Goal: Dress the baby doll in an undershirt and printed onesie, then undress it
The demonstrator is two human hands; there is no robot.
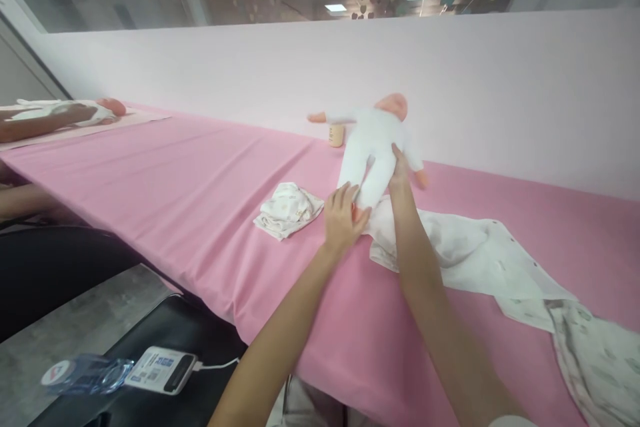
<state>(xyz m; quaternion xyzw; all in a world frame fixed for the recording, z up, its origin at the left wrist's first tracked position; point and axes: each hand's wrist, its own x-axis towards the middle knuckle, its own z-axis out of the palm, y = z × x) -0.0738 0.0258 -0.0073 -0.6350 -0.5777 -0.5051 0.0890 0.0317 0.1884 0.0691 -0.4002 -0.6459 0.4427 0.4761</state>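
Observation:
A baby doll (374, 135) with a white cloth body is held tilted up above the pink table, its head away from me. Its legs point toward me and its arms stick out to the sides. My left hand (343, 219) is closed around the lower leg and foot on the left. At the doll's hip on the right, my right hand (399, 170) has hold of it, some fingers hidden behind the body. White baby clothing (465, 247) lies spread under and beside my right forearm. Left of my left hand sits a folded printed cloth (289, 208).
A small beige jar (336, 135) stands behind the doll, near the wall. Printed fabric (600, 353) hangs over the right front of the pink tablecloth (200, 167). Another person's arm (45, 121) reaches over another doll (111, 105) at far left. A bottle (87, 373) and phone (163, 369) lie on a black chair.

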